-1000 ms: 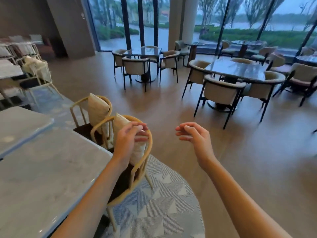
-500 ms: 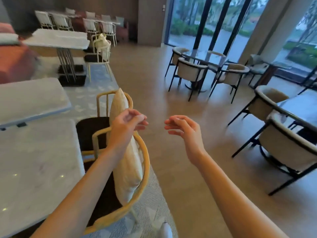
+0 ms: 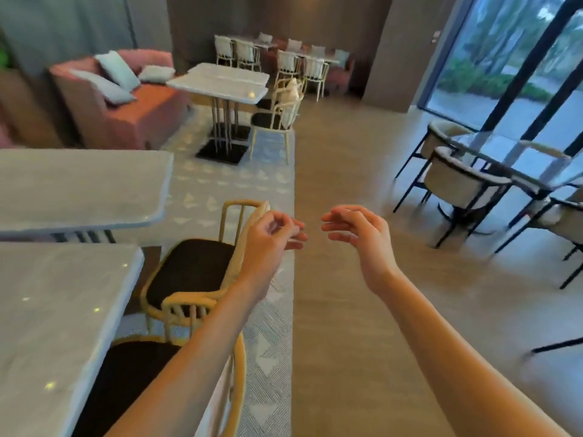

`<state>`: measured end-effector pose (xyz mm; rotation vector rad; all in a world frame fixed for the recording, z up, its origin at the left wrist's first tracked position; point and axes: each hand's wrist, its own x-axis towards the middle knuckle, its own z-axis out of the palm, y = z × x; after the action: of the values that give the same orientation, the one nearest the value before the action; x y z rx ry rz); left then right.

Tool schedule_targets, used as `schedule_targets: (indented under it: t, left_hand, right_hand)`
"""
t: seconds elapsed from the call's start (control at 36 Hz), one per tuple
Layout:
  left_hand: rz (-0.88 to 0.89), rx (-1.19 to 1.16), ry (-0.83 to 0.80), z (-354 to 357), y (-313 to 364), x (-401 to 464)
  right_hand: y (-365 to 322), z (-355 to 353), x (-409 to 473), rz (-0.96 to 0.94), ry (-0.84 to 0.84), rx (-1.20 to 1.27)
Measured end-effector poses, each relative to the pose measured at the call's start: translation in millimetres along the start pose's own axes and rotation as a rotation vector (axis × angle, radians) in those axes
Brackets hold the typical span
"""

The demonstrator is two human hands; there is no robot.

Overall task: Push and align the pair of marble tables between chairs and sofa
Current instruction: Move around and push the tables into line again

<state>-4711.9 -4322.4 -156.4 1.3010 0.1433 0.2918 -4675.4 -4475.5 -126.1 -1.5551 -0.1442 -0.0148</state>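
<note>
Two marble tables sit at the left of the view: the near table (image 3: 60,316) fills the lower left corner, and the far table (image 3: 79,187) lies just beyond it, with a narrow dark gap between their facing edges. The far one juts further to the right than the near one, so the pair does not look flush along the side facing the chairs.

Both hands hang in the air over the edge of the patterned rug (image 3: 268,326), touching nothing. The left hand (image 3: 268,236) hovers above the back of a wicker chair (image 3: 202,263) with a dark seat; its grip is loose, fingers lightly curled and empty. The right hand (image 3: 356,234) is held out over the wooden floor (image 3: 362,310), fingers relaxed and apart, also empty.

The tables lie to the left of both hands, with the chair between them and the left hand, which is clearly the nearer of the two. The gap between the tables runs left to right across the view, so closing it likely means pushing one worktop along the line away from or toward the person. A pink sofa (image 3: 110,99) stands well beyond, beside another marble table (image 3: 220,82).
</note>
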Motion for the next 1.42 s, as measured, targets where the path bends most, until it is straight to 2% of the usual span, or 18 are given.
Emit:
schedule_targets:
  t: [0.25,0.36,0.47,0.69,0.78,0.94,1.06,1.22,1.28,1.42]
  left_hand:
    - [0.046,0.06,0.329,25.7,-20.5,154.7]
    - [0.07,0.067,0.441,37.5,-22.0,222.0]
    - [0.082,0.059,0.55,26.7,-21.4,271.4]
    - [0.141,0.082,0.727,-20.8,-58.7,418.9]
    - [0.136,0.068,0.746,-36.5,-79.1,493.1]
    - [0.095,0.001,0.884,-73.8,-89.6,654.2]
    - [0.063,-0.029,0.93,-96.8,-83.0,700.9]
    - [0.024,-0.035,1.073,-162.7,-87.4,769.2]
    - [0.019,-0.042,1.172,-185.6,-96.1,794.6]
    - [-0.015,-0.062,1.289,-230.2,-110.4,825.9]
  right_hand:
    - [40.2,22.3,206.2,-0.011,-0.364,0.061]
    - [35.1,44.5,297.2,-0.01,-0.534,0.052]
    - [34.1,73.0,360.2,-0.015,-0.632,0.06]
    - [81.0,150.7,507.0,-0.017,-0.816,0.052]
    - [106.7,183.8,568.6,-0.015,-0.862,0.041]
    - [132.2,268.5,712.0,0.03,-0.946,-0.088]
    - [131.5,308.3,765.1,0.025,-0.967,-0.097]
    - [160.4,396.8,851.7,0.038,-1.105,-0.119]
    - [182.0,432.7,881.0,0.053,-1.2,-0.139]
    - [217.8,501.1,924.4,0.095,-1.329,-0.13]
